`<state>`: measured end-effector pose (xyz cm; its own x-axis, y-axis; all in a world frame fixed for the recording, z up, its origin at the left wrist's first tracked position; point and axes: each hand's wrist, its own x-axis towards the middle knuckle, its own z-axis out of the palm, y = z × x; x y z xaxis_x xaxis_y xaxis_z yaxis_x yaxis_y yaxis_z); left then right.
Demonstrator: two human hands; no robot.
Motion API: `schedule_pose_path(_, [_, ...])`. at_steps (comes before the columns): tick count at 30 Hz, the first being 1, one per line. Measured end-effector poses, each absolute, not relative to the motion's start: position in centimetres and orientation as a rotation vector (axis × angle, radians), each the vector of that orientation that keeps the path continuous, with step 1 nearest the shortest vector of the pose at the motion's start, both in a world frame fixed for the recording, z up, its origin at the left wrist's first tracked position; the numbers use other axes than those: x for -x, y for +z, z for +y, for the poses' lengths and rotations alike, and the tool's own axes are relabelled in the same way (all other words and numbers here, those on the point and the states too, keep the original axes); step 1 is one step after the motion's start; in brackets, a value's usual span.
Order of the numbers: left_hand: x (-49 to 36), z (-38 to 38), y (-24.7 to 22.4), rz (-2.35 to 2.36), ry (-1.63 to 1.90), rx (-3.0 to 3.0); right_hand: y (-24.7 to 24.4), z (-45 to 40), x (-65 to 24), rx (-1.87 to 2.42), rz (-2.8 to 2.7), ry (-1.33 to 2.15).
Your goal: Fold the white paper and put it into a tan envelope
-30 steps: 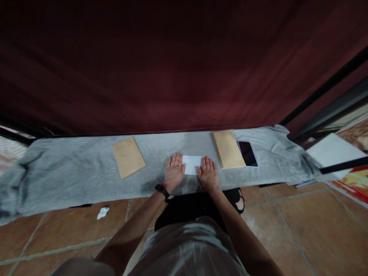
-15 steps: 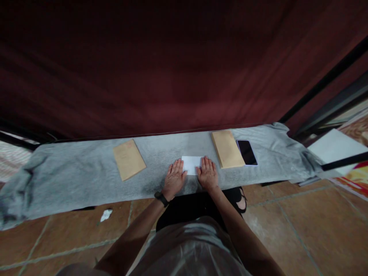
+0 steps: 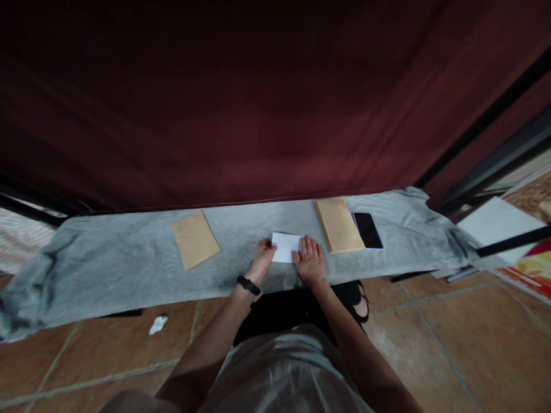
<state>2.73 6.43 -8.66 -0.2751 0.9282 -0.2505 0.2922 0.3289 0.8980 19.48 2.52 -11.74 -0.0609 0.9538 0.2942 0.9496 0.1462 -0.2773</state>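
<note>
Left hand point(image 3: 262, 256) of the person is curled at the left edge of a white paper point(image 3: 286, 248), pinching it between the thumb and the bent fingers (how the fingers sit below the edge is too small to see). The right hand point(image 3: 311, 259) lies flat, with its fingers together and pointing to the far side, and covers the right edge of the same paper. This paper is on the near part of a long desk point(image 3: 241, 221) covered with grey cloth point(image 3: 116, 261), between two brown things. To the left, well apart from the hands, one brown envelope point(image 3: 196, 240) lies slightly turned. To the right is a thicker brown stack point(image 3: 340, 225), and just beside its right side lies a phone point(image 3: 368, 230) with a dark screen. A black wristband point(image 3: 248, 285) is around the left wrist. Dark red fabric point(image 3: 258, 120) hangs at the far side.
</note>
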Motion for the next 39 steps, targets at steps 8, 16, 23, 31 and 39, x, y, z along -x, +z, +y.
schedule_pose_path(8, [-2.4, 5.5, -6.2, 1.600, 1.093, -0.837, -10.9, 1.7, -20.6, 1.652, -2.095, 0.034])
schedule_pose_path(16, [-1.9, 4.8, -3.4, 1.266, 1.223, -0.617, -7.5, 1.1, -21.7, 1.440, -1.939, 0.478])
schedule_pose_path(23, [-2.9, 4.0, -3.5, 1.221, 1.219, -0.623, -5.9, 1.8, -19.4, 1.240, -1.097, 1.128])
schedule_pose_path(31, [-2.2, 3.7, -4.0, 1.275, 1.015, -1.115, -6.1, 1.2, -19.4, 1.155, -1.040, 1.182])
schedule_pose_path(39, [-0.5, 6.1, -2.9, 1.428, 0.678, -1.825, -7.9, 2.5, -21.9, 1.346, -1.193, 1.237])
